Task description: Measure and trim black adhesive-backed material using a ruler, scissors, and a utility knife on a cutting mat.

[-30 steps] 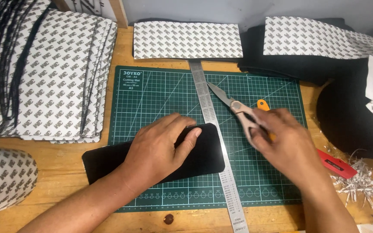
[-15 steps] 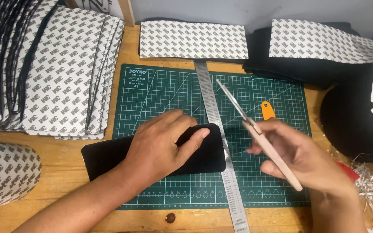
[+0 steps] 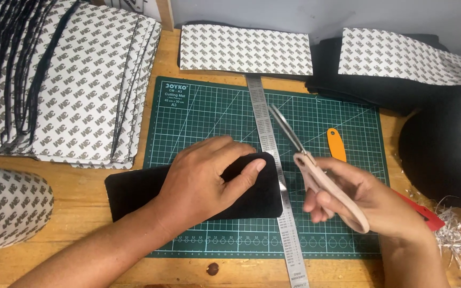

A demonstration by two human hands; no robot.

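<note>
At far left of the wooden bench [image 3: 81, 261]: fanned stacks of patterned backing sheets [image 3: 70, 80], and a curved patterned piece [image 3: 6, 208] at the bench edge. Moving right, the left hand [image 3: 204, 178] lies flat, fingers spread, pressing on the black rounded-corner piece [image 3: 140, 189]; no pinch, just palm weight. The piece lies half on the bench, half on the green cutting mat [image 3: 209, 112], its right end touching the steel ruler [image 3: 265, 122] that runs down the mat's middle. Right of the ruler, the right hand [image 3: 358, 197] is wrapped around the pale handles of the scissors [image 3: 305, 154], raised off the mat, blades pointing up-left and looking nearly closed. An orange knife handle [image 3: 336, 144] lies just beyond; a red tool [image 3: 422, 216] and shredded offcuts [image 3: 454, 234] sit at the right edge.

My read: a trim of that right end is the step in hand. To do it well, lift the end clear of the ruler, keep left fingertips back from the cut line, and take one long stroke.
</note>
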